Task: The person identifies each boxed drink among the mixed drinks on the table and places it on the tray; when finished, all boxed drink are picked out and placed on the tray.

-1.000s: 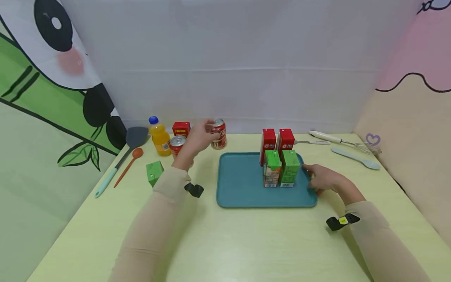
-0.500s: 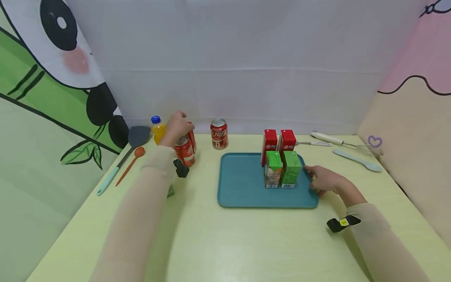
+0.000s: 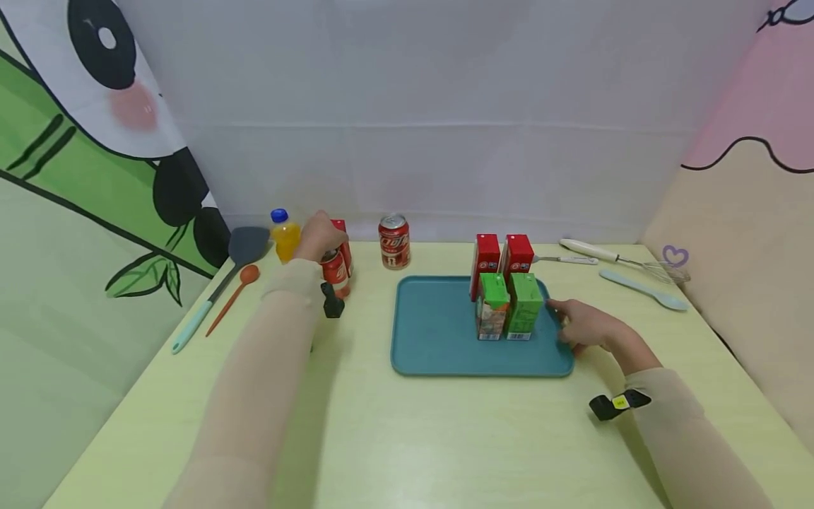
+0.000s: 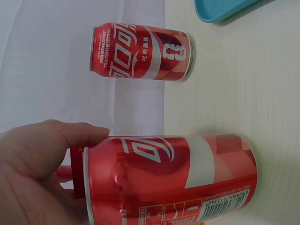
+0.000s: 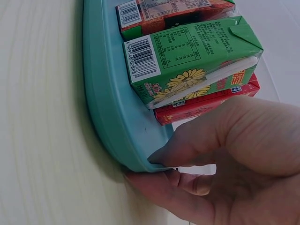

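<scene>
At the back left, my left hand (image 3: 320, 237) reaches over a red soda can (image 3: 339, 274) to a red drink carton (image 3: 340, 225) standing behind it. The left wrist view shows the thumb on the near side and fingertips beyond the carton (image 4: 76, 164), gripping it; the can (image 4: 178, 173) covers much of this. My right hand (image 3: 586, 325) pinches the right rim of a teal tray (image 3: 432, 353), thumb inside and fingers outside. On the tray stand two red cartons (image 3: 487, 249) and two green cartons (image 3: 524, 304), with the green ones in front.
Another soda can (image 3: 395, 242) stands behind the tray's left corner. A juice bottle (image 3: 287, 239), a turner (image 3: 219, 283) and an orange spoon (image 3: 234, 297) are at the left. A whisk (image 3: 591, 247), a fork (image 3: 566, 259) and a pale blue spatula (image 3: 642, 288) lie back right.
My left hand has moved left from beside the standing soda can and come down over the red carton behind the other can. My right hand stays on the tray's rim.
</scene>
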